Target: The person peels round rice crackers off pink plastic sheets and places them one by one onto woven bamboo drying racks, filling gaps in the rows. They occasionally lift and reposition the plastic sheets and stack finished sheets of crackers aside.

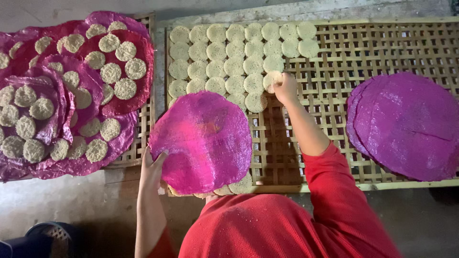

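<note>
My left hand (pixel 152 168) grips the edge of a round pink mesh sheet (pixel 201 141), held flat over the near left part of a bamboo lattice rack (pixel 373 52); pale discs peek out from under its near edge. My right hand (pixel 285 88) reaches forward and pinches a pale round noodle cake (pixel 270 79) at the right end of the rows. Several such noodle cakes (pixel 234 52) lie in neat rows across the rack's far left. Both arms wear red sleeves.
A stack of bare pink mesh sheets (pixel 406 124) lies on the rack's right side. At left, overlapping pink sheets (pixel 119 112) carry several more noodle cakes (pixel 111 72) on another lattice. A dark basket (pixel 50 236) sits on the concrete floor, bottom left.
</note>
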Action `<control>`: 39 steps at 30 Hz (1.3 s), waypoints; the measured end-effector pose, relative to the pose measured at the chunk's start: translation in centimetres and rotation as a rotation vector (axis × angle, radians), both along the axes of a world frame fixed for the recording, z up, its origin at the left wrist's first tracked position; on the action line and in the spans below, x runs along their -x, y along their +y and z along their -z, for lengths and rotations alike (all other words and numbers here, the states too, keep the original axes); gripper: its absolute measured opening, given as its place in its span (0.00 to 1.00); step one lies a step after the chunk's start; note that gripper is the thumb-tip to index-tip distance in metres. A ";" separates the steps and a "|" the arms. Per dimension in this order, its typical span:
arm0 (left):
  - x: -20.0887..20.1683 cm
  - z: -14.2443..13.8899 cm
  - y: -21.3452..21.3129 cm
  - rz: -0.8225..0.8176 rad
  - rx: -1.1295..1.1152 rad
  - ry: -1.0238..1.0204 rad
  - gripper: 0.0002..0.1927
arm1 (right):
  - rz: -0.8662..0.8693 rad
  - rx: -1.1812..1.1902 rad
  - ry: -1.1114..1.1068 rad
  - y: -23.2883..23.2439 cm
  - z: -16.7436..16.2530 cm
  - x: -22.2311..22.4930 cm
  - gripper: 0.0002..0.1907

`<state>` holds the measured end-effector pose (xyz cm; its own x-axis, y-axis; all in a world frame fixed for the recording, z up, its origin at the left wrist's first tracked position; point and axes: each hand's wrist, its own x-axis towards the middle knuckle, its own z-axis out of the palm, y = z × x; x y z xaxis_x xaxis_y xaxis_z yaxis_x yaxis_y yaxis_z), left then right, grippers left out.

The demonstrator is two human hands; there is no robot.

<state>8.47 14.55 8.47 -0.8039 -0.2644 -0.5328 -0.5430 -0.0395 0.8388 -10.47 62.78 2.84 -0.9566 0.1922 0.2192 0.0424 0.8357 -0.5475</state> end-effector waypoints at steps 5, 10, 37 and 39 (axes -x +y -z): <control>0.9 -3.2 1.9 0.105 0.035 0.125 0.35 | 0.096 0.027 -0.152 -0.1 0.6 0.3 0.33; 2.8 -8.4 7.0 0.171 -0.041 0.117 0.39 | 0.220 -0.126 0.059 -2.2 -4.4 -2.7 0.40; 7.2 1.3 13.6 0.468 0.156 0.572 0.17 | 1.030 0.558 0.206 40.0 -7.5 -30.3 0.15; 7.0 3.1 8.5 0.320 0.396 0.483 0.15 | 1.149 0.339 0.080 36.8 -7.8 -29.8 0.14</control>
<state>1.43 23.10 5.39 -0.9971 -0.0758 -0.0090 -0.0399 0.4183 0.9074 19.29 99.62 10.66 -0.1739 0.9838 0.0438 0.6246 0.1446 -0.7674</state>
